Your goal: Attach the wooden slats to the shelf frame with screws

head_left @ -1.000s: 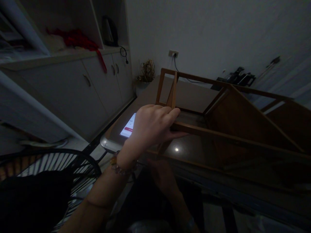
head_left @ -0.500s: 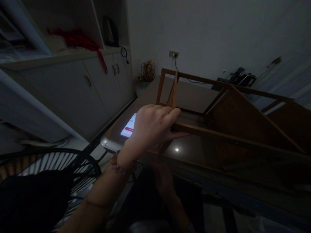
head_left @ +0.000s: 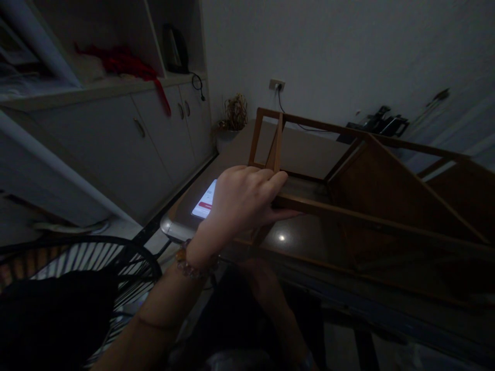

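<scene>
My left hand (head_left: 243, 203) is closed over the near corner of a wooden frame (head_left: 367, 190) that lies on its side on a dark table (head_left: 305, 242). A bead bracelet sits on that wrist. Just left of the hand a phone (head_left: 204, 201) with a lit screen lies on the table. My right hand (head_left: 266, 286) is low, in shadow under the table's front edge, and its fingers are too dark to read.
White cabinets (head_left: 127, 144) with a red cloth (head_left: 124, 62) and a kettle (head_left: 176, 49) on top line the left wall. A black wire fan guard (head_left: 85, 263) stands at lower left. A wall socket (head_left: 276, 85) and a dried plant (head_left: 234, 113) are behind the table.
</scene>
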A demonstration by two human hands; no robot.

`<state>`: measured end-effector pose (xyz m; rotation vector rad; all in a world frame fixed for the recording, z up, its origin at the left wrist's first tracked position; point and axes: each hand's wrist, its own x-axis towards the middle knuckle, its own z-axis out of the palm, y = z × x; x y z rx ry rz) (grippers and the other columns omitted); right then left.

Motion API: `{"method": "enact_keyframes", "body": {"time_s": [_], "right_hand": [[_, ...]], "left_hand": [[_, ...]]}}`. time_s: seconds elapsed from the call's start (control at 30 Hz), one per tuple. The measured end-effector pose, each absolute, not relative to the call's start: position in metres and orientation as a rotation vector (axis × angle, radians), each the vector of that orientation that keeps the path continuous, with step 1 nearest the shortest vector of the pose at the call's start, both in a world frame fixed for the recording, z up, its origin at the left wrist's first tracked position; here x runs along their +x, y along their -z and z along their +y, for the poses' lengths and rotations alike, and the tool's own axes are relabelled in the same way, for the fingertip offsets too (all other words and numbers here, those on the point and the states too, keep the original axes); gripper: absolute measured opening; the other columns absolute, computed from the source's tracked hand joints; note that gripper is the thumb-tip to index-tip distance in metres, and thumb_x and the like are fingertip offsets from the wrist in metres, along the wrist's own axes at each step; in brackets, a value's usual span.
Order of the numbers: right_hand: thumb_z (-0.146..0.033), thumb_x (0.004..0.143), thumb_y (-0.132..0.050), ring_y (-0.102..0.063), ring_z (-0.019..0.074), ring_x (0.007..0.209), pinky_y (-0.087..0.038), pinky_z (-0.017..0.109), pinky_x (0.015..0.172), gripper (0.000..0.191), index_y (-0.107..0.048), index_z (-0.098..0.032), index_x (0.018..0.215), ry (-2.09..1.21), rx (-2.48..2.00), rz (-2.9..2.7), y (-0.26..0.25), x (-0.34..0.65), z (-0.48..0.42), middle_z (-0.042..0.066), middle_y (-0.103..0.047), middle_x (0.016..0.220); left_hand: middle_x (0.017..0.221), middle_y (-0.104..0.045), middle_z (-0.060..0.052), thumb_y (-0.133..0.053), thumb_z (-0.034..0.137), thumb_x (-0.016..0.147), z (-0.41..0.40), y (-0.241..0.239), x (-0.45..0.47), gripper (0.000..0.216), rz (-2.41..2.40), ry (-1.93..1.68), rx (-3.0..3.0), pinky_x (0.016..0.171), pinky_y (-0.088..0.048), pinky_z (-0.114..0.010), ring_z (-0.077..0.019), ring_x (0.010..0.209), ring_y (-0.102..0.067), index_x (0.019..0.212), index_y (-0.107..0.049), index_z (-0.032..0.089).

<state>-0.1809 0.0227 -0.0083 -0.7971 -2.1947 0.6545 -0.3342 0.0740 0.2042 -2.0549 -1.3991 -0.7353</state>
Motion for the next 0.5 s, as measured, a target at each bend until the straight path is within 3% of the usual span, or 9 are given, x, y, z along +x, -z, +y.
{"method": "enact_keyframes", "body": {"time_s": [0.27,0.5], "right_hand": [[-0.029,0.097,-0.046,-0.064,0.0147,0.092,-0.053,0.029,0.083,0.021,-0.063,-0.024,0.107,-0.693,-0.833,-2.179,0.0093,-0.1785,0.0231,0.002,-0.068,0.098],[-0.030,0.094,-0.052,-0.059,0.0168,0.083,-0.048,0.030,0.073,0.018,-0.067,-0.025,0.103,-0.333,-0.821,-2.255,0.0077,-0.1797,0.0290,0.004,-0.066,0.089]], "left_hand": [[0.061,-0.064,0.000,-0.053,0.070,0.076,0.0750,-0.2040,-0.3343,0.050,-1.403,0.738,-2.044,0.051,-0.017,-0.031,-0.0155,0.054,-0.055,0.077,-0.062,0.021],[0.060,-0.063,0.000,-0.050,0.071,0.078,0.0771,-0.2016,-0.3354,0.052,-1.372,0.779,-2.050,0.052,-0.017,-0.030,-0.0143,0.053,-0.054,0.077,-0.062,0.021]]}}
